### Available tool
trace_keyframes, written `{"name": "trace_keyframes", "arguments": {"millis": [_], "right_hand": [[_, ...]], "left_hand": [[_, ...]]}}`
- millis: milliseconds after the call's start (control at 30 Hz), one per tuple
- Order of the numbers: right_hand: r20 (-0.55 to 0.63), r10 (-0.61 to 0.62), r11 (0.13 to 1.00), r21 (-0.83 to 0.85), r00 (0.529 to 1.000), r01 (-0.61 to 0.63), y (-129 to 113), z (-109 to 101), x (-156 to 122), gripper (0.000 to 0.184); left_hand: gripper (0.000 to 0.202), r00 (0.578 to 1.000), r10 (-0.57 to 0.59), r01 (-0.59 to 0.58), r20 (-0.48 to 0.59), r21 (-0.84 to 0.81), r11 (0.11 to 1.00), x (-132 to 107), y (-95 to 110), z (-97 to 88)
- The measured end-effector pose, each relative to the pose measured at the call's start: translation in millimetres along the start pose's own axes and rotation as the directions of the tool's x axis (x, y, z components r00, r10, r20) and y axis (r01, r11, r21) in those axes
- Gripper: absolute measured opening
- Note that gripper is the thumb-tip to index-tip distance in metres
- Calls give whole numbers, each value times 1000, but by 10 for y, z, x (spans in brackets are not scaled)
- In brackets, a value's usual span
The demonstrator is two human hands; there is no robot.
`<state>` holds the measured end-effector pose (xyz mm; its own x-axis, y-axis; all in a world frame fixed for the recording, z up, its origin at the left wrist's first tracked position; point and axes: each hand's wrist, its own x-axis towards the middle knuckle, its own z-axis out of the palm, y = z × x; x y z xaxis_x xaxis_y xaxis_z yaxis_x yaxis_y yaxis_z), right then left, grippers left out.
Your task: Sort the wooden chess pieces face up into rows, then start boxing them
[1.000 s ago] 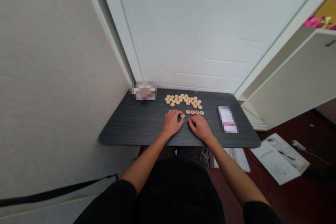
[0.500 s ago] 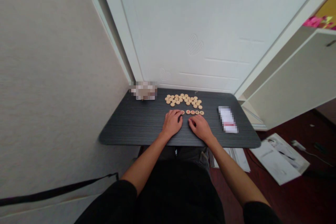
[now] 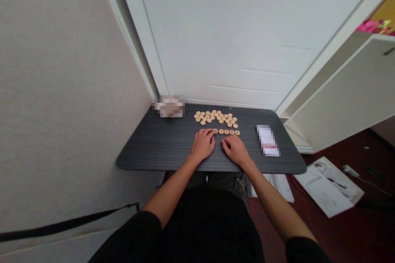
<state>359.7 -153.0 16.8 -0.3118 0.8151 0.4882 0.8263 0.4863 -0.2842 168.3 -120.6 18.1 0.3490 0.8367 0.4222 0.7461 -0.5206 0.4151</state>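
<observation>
My left hand rests on the dark table with its fingers stretched forward. Its fingertips touch a round wooden xiangqi piece with a red mark, at the left end of a short row. Beside it in the row lie more face-up pieces: a red-marked piece, another red-marked piece and dark-marked pieces. Just below the row, my right hand lies on the tabletop, fingers loosely curled, with nothing visible in them. Behind the row spreads a loose cluster of plain-topped pieces.
The dark grey table stands against a white panel. A blurred object sits at its back left corner, and a blurred white-and-red item lies at the right. Papers and an open white box are on the floor.
My left fingertips and the leftmost piece have shifted very slightly right, towards the row. My right hand and the cluster have stayed put.
</observation>
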Motion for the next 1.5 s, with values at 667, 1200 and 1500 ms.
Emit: {"name": "trace_keyframes", "arguments": {"millis": [667, 1200, 1500], "right_hand": [[-15, 35, 999, -10, 999, -35, 14, 21, -11, 25], [-26, 39, 999, 13, 999, -39, 15, 24, -16, 22], [-19, 47, 999, 15, 999, -47, 36, 44, -18, 20]], "left_hand": [[35, 1000, -20, 20, 0, 29, 999, -6, 26, -9], [36, 999, -33, 33, -5, -34, 999, 2, -1, 3], [44, 996, -37, 43, -80, 74, 996, 211, -340, -50]]}}
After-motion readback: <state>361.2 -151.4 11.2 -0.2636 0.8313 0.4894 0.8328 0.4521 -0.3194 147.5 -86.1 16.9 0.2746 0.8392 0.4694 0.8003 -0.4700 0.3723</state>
